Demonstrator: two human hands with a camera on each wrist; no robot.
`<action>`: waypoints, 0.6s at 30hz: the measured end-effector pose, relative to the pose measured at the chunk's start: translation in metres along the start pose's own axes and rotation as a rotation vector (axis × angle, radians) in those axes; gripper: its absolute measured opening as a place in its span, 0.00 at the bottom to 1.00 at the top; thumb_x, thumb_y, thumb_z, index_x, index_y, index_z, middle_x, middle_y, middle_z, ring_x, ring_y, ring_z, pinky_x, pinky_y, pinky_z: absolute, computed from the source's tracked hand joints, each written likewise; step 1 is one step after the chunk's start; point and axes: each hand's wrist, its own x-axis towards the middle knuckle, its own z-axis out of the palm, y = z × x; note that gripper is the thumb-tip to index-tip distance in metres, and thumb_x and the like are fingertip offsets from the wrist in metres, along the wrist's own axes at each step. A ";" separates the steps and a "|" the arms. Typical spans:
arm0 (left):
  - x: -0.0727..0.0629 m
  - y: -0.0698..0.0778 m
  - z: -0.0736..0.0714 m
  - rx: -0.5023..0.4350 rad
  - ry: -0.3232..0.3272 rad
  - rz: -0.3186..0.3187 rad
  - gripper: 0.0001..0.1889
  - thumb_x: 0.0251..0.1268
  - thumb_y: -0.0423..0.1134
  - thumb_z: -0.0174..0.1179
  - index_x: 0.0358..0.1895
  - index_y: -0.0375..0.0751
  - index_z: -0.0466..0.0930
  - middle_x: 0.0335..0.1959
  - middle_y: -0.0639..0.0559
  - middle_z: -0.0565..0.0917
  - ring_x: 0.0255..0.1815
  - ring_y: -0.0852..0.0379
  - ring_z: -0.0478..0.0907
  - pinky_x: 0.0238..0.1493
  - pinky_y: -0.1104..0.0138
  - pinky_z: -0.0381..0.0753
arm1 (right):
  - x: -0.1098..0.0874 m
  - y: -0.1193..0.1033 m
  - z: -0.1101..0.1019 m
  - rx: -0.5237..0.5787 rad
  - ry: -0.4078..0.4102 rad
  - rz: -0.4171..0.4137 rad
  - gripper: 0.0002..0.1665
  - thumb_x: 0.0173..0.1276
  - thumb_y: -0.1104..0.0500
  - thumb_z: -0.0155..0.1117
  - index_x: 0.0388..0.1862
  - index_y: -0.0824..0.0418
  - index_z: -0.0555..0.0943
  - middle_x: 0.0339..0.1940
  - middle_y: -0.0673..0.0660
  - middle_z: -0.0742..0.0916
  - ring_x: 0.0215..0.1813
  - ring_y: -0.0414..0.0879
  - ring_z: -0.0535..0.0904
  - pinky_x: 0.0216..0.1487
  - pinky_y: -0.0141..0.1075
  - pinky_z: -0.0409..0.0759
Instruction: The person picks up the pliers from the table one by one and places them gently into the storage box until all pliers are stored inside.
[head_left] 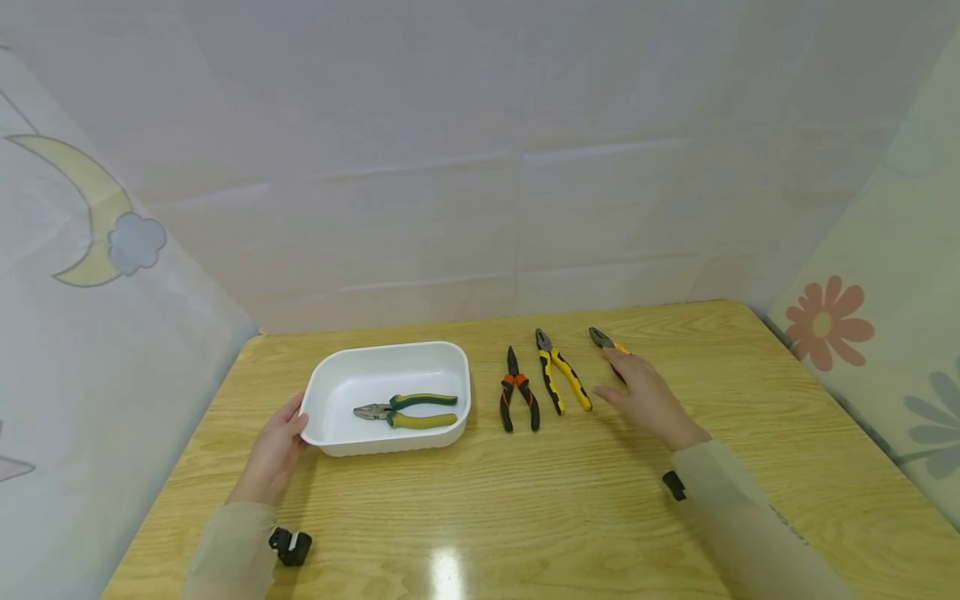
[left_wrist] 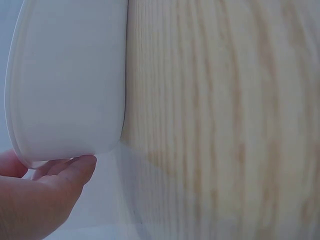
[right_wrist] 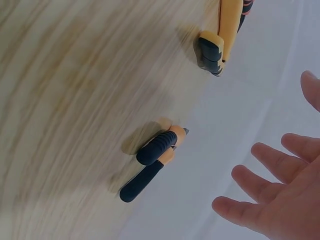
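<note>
At the left, my left hand [head_left: 273,450] grips the rim of a white plastic tray [head_left: 390,354], fingers under the rim in the left wrist view. Inside the tray lie combination pliers [head_left: 422,420] with green and yellow handles, jaws to the left. My right hand [head_left: 645,396] is above the rightmost pliers [head_left: 600,337], covering most of them in the head view. Its fingers are spread and hold nothing; in the right wrist view these pliers' black-and-orange handles [right_wrist: 156,149] show apart from the hand.
Between tray and right hand lie long-nose pliers [head_left: 512,385] with black and red handles, and pliers with yellow and black handles [head_left: 551,367], noses pointing away. All rest on a wood-grain table [head_left: 480,500], with pale printed cloth [head_left: 450,208] hanging behind it and at both sides.
</note>
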 end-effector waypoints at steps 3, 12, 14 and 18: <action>0.001 0.000 0.000 -0.002 -0.003 0.004 0.28 0.79 0.29 0.28 0.77 0.35 0.32 0.78 0.42 0.38 0.77 0.47 0.41 0.75 0.56 0.47 | -0.001 0.001 -0.001 0.007 0.001 0.002 0.41 0.71 0.54 0.62 0.73 0.75 0.58 0.71 0.74 0.65 0.70 0.72 0.55 0.66 0.65 0.57; 0.001 0.001 -0.001 -0.015 -0.012 0.007 0.28 0.79 0.29 0.28 0.77 0.35 0.32 0.78 0.42 0.37 0.77 0.46 0.41 0.75 0.55 0.47 | 0.000 0.003 0.000 0.017 0.009 0.024 0.41 0.71 0.55 0.62 0.73 0.75 0.58 0.71 0.77 0.63 0.71 0.72 0.54 0.66 0.66 0.56; 0.001 0.000 0.000 -0.015 -0.013 0.004 0.28 0.79 0.29 0.27 0.77 0.35 0.32 0.78 0.42 0.37 0.77 0.47 0.41 0.75 0.56 0.47 | -0.001 0.003 -0.001 0.021 0.010 0.035 0.40 0.71 0.57 0.62 0.73 0.75 0.58 0.71 0.77 0.62 0.71 0.73 0.54 0.66 0.66 0.56; 0.001 0.000 0.000 -0.011 -0.008 0.001 0.28 0.80 0.30 0.28 0.77 0.36 0.32 0.78 0.43 0.37 0.77 0.47 0.41 0.75 0.56 0.47 | -0.002 0.003 -0.002 0.016 0.011 0.048 0.40 0.71 0.58 0.62 0.72 0.77 0.57 0.71 0.78 0.61 0.70 0.74 0.54 0.65 0.67 0.56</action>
